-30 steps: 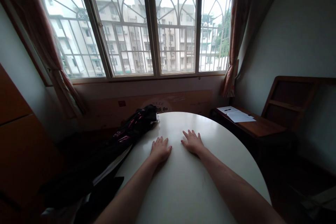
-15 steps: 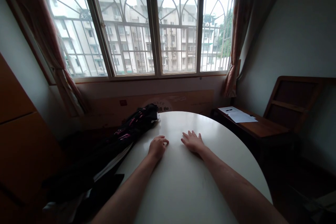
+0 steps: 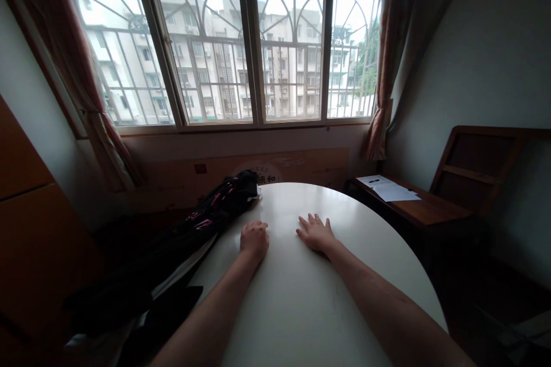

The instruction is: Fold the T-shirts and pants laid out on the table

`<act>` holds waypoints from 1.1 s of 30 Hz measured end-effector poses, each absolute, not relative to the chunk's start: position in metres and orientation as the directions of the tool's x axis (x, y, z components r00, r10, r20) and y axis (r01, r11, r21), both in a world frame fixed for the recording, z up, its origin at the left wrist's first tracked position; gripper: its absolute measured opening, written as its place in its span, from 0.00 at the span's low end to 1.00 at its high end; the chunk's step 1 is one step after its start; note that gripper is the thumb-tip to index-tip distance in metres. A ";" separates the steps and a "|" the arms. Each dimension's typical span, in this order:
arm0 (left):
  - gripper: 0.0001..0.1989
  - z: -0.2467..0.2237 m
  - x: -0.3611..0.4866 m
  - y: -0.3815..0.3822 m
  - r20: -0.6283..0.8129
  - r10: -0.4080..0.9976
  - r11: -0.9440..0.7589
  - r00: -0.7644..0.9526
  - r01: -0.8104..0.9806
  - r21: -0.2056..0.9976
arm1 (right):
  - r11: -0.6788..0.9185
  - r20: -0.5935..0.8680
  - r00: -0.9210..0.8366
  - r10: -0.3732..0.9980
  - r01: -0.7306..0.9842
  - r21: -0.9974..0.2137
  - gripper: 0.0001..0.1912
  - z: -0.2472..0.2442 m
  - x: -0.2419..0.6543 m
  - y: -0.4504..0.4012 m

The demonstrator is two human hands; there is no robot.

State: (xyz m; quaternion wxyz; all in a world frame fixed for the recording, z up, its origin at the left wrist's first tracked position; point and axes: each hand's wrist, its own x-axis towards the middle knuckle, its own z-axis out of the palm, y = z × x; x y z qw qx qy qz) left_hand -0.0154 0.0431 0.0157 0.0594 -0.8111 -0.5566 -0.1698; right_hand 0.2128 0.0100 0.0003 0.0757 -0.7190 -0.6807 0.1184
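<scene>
My left hand (image 3: 255,239) rests on the white round table (image 3: 301,309), curled into a fist with the knuckles up. Nothing shows sticking out of it, and the palm side is hidden. To its right, my right hand (image 3: 315,233) lies palm down on the same tabletop, fingers spread apart and nothing under them that I can see. A gap of bare white surface separates the two hands. The nearest item to my left hand is a heap of black clothing (image 3: 224,200) with pink marks, draped along the table's left edge.
A wooden bench or chair (image 3: 439,209) stands to the right, bearing white papers (image 3: 390,189) and a small dark item. Behind the table a long cardboard box (image 3: 310,166) leans below the barred window (image 3: 293,80). An orange-brown cabinet (image 3: 26,229) is at the left.
My left hand has closed from loosely bent fingers into a fist and shifted slightly left. My right hand stays spread in nearly the same place.
</scene>
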 end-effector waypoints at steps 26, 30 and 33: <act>0.39 0.009 -0.014 0.049 0.005 0.976 -0.218 0.219 0.969 0.118 | -0.085 -0.093 0.063 0.994 0.962 -0.260 0.38 0.000 0.211 0.011; 0.39 0.014 -0.014 0.045 -0.024 0.972 -0.231 0.235 0.967 0.110 | -0.085 -0.082 0.065 0.994 0.958 -0.273 0.38 -0.001 0.211 0.012; 0.39 0.015 -0.014 0.044 -0.013 0.973 -0.230 0.232 0.967 0.107 | -0.085 -0.080 0.066 0.995 0.959 -0.269 0.38 -0.002 0.211 0.013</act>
